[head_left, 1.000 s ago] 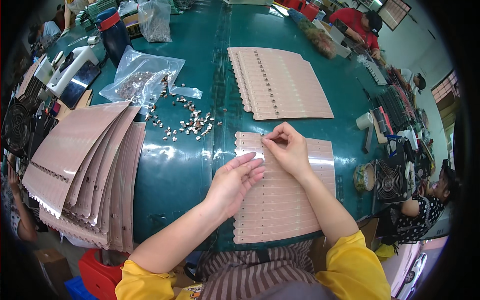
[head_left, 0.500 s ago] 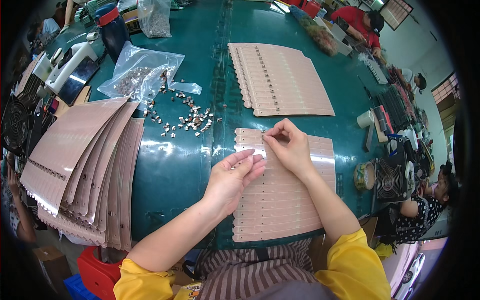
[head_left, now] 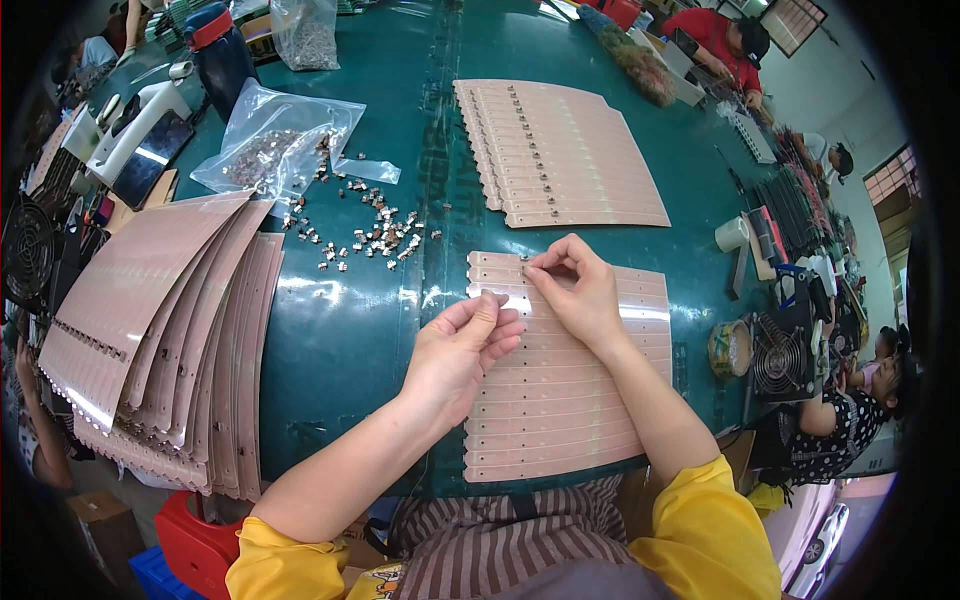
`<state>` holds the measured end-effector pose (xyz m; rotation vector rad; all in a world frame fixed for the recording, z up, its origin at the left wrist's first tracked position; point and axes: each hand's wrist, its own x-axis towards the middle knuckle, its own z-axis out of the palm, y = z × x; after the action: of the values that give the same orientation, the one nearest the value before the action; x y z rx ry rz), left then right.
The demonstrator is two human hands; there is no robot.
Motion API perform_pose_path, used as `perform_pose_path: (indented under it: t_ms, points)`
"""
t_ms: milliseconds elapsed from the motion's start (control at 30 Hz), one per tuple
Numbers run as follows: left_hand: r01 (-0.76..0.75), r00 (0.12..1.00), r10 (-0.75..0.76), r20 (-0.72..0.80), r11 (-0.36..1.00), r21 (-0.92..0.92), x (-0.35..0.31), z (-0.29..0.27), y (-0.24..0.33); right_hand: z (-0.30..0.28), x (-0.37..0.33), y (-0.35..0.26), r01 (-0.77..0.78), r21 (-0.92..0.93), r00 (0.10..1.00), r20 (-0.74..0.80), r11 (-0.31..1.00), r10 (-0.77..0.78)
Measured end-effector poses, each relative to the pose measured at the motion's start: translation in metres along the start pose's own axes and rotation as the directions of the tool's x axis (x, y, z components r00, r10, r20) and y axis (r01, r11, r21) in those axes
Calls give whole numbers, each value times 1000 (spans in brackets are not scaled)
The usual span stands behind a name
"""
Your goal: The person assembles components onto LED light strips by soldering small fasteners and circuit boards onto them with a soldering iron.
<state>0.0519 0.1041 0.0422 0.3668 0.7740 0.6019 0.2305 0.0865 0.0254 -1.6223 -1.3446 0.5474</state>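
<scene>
A pinkish-beige circuit board panel [head_left: 570, 400], scored into long strips with a column of small holes, lies flat in front of me. Over its far left part my right hand [head_left: 578, 292] pinches a small metal part [head_left: 525, 267] against the top strip; the fingertips partly hide it. My left hand [head_left: 462, 348] hovers at the panel's left edge, palm turned up. Its thumb presses on the forefinger, and whatever lies between them is too small to make out. Left of the hands, many loose small metal parts [head_left: 385, 235] are scattered beside an open clear bag [head_left: 275, 150].
Beyond the panel sits a stack of similar panels [head_left: 590, 160] with a row of metal parts. More panels [head_left: 150, 270] lean in a fanned pile at left. A dark bottle [head_left: 222, 65], a phone [head_left: 152, 160] and a small fan [head_left: 780, 358] stand around. Other people work nearby.
My left thumb has slid up onto the forefinger, and the fingers have curled closer. The right hand stays at the same spot on the panel.
</scene>
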Motion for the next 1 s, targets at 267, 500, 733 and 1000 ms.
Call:
perform_pose_path:
  t_ms: [267, 500, 733, 1000]
  points:
    - [-20, 1000, 19, -15, 999, -29, 1, -3, -1, -6, 2, -14, 155, -244, 986, 98, 957, -134]
    - [-10, 999, 9, -30, 999, -38, 2, -1, -2, -12, 2, -6, 85, -155, 994, 88, 984, -72]
    - [28, 999, -27, 23, 999, -20, 1, -3, -2, -13, -18, -30, -1, 36, 994, 109, 999, -3]
    - [33, 995, -29, 96, 999, -38, 2, -2, -3, -2, -38, -41, 71, 175, 996, 35, 982, -78]
